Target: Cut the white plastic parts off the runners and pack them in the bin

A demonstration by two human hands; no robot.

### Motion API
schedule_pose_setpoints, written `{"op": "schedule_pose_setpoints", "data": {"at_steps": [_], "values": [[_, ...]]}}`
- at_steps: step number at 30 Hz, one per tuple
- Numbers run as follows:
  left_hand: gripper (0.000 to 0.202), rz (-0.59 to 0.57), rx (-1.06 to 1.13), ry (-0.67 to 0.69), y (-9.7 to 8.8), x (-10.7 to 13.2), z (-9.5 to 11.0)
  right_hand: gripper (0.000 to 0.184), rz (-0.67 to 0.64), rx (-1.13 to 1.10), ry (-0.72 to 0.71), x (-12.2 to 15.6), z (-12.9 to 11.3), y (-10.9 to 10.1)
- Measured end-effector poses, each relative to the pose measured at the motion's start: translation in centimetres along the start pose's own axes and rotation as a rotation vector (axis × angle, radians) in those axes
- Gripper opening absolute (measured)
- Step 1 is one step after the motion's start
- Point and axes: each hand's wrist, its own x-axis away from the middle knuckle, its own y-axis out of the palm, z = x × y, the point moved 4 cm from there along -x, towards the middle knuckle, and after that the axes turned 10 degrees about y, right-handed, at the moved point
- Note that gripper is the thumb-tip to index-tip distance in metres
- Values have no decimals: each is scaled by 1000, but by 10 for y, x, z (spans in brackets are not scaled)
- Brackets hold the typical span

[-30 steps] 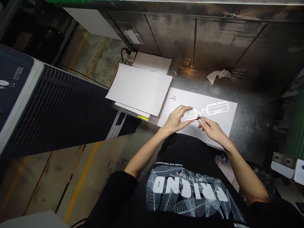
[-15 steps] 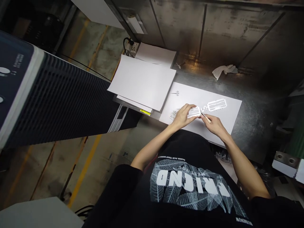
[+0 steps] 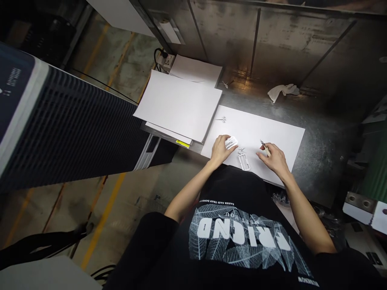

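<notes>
My left hand pinches a small white plastic frame between thumb and fingers, just over a white sheet. In my right hand is a craft knife with a pale handle, its metal tip pointing away from me. Its thumb is spread apart from the handle. Between the hands, close to my shirt, is a second white plastic frame with a short crooked sprue on its far end. A thin white sprue piece lies near the sheet's far left corner.
Large white sheets are stacked to the left, with a yellow tag beneath. A white glove lies on the metal bench toward the back wall. Behind the stack sits a power socket. A dark ribbed machine stands left.
The two frames were joined by a sprue with the knife at it; now they are apart. My left hand has drawn left with one, the other is near my shirt, and the knife has moved away.
</notes>
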Motion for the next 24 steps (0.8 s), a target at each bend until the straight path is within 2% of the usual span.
{"op": "schedule_pose_setpoints", "data": {"at_steps": [2, 5, 7, 9, 12, 16, 19, 21, 24], "values": [[47, -1, -31, -33, -3, 2, -8, 39, -92, 81, 0, -2, 5, 9], [63, -9, -60, -65, -4, 4, -14, 57, -236, 202, 69, 5, 12, 35], [70, -15, -60, -77, -3, 5, -15, 63, -254, 220, 108, 12, 12, 54], [68, -18, -44, -80, -1, 5, -14, 64, -241, 210, 135, 19, 11, 71], [58, 0, 5, -78, -2, 5, -11, 53, -208, 139, 181, 20, 12, 86], [48, 60, 114, -100, -5, 4, -3, 38, -199, -86, 257, 5, 20, 82], [42, 68, 254, -142, -2, 3, 5, 45, -172, -342, 296, -5, 22, 65], [43, 18, 376, -157, 4, 1, 14, 54, -156, -521, 292, -5, 16, 53], [47, -157, 573, -120, 18, -2, 38, 62, -203, -721, 261, 2, -3, 42]]}}
